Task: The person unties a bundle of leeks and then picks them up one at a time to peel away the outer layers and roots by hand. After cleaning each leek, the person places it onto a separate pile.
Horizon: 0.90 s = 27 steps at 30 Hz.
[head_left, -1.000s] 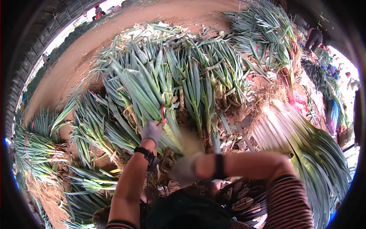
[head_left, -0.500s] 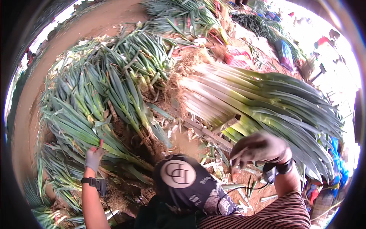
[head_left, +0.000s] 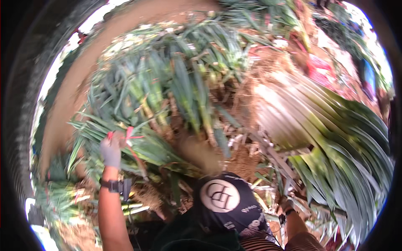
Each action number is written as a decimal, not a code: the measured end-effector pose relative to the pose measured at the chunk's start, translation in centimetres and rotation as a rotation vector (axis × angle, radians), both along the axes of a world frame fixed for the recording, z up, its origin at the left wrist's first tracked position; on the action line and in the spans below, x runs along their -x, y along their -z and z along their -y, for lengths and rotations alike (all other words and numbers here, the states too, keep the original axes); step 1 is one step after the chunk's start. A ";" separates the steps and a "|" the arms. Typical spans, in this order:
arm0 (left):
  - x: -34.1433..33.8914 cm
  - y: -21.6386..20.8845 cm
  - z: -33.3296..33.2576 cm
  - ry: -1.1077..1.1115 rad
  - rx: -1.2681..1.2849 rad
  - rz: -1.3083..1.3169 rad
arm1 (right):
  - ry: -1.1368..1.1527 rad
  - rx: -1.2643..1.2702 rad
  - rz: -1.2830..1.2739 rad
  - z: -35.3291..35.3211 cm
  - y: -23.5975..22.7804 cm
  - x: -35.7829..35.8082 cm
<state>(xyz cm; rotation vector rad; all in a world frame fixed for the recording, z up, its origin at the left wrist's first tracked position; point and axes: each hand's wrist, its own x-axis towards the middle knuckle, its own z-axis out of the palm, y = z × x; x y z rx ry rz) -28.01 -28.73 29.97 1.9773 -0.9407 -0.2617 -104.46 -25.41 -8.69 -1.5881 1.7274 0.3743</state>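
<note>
My left hand (head_left: 112,150), in a pale glove, is closed at the leafy end of green leeks (head_left: 153,148) on the left. A thin red tie strip (head_left: 135,137) shows at its fingertips and trails over the leaves. Low on the right, my right hand (head_left: 288,205) is down beside a low frame (head_left: 276,161), small, shaded and blurred; its fingers cannot be made out. Large leeks (head_left: 284,115) with white stems and long green leaves lie across that frame, roots toward the middle.
More leeks (head_left: 180,79) are heaped beyond my left hand, with others (head_left: 255,16) at the far side. A dirt path (head_left: 63,121) curves along the left. A red plastic bag (head_left: 320,69) lies behind the large leeks. A black printed cloth (head_left: 230,205) fills the lower middle.
The view has swung left, so the heaps sit farther right. My right hand has dropped from above the large leeks to low beside the frame. More red strip shows at my left hand.
</note>
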 end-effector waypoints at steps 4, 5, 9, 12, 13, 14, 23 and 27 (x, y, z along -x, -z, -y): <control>-0.8 0.8 -2.1 -0.022 0.100 -0.184 | 0.287 -0.074 -0.207 -4.1 5.9 1.6; -0.5 -1.4 -4.8 -0.105 0.058 -0.136 | 0.295 -0.304 -0.154 -4.6 4.3 -3.8; -0.8 1.5 -3.7 -0.076 0.127 -0.333 | 0.553 0.029 0.434 -3.1 8.0 2.6; 0.3 3.5 -1.8 -0.025 0.121 -0.421 | 0.100 -0.310 -0.091 -1.1 7.7 1.8; 0.0 3.6 -2.6 -0.058 0.134 -0.332 | 0.084 -0.320 -0.072 -2.3 7.3 0.2; -0.5 3.6 -3.3 -0.051 0.081 -0.351 | 0.301 -0.287 0.094 -3.4 6.3 -0.4; 0.2 4.2 -2.5 -0.055 0.142 -0.506 | 0.653 -0.289 0.167 -9.4 -12.3 0.2; -1.4 4.3 -2.1 -0.005 0.126 -0.403 | 0.595 -0.298 0.183 -7.1 -19.9 -3.8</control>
